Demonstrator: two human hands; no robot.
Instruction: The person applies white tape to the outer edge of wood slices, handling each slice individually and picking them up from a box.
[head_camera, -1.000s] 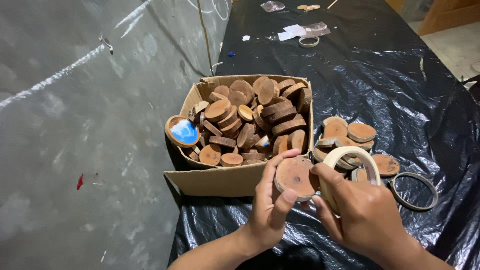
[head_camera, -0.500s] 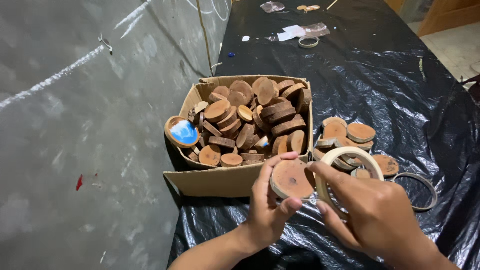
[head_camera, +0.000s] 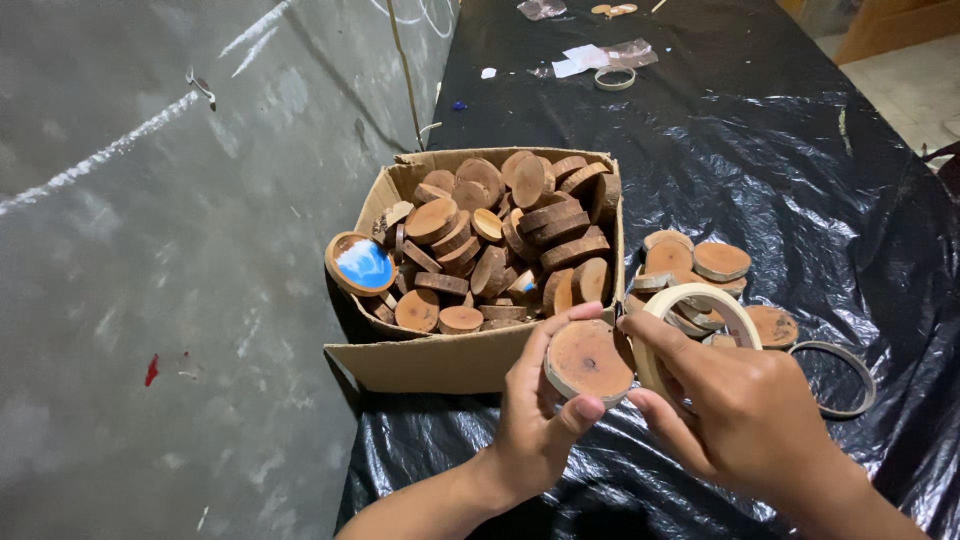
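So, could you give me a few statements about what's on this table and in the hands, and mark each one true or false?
1. The left hand holds a round wood slice. True.
2. The right hand holds a pair of scissors. False: it holds a roll of tape.
3. The cardboard box is full of wood slices. True.
4. The slice with the blue face lies on the black plastic sheet. False: it leans at the box's left edge.
5. A small pile of wood slices lies on the sheet to the right of the box. True.
6. The box stands at the far end of the table. False: it stands at the near end, just beyond the hands.
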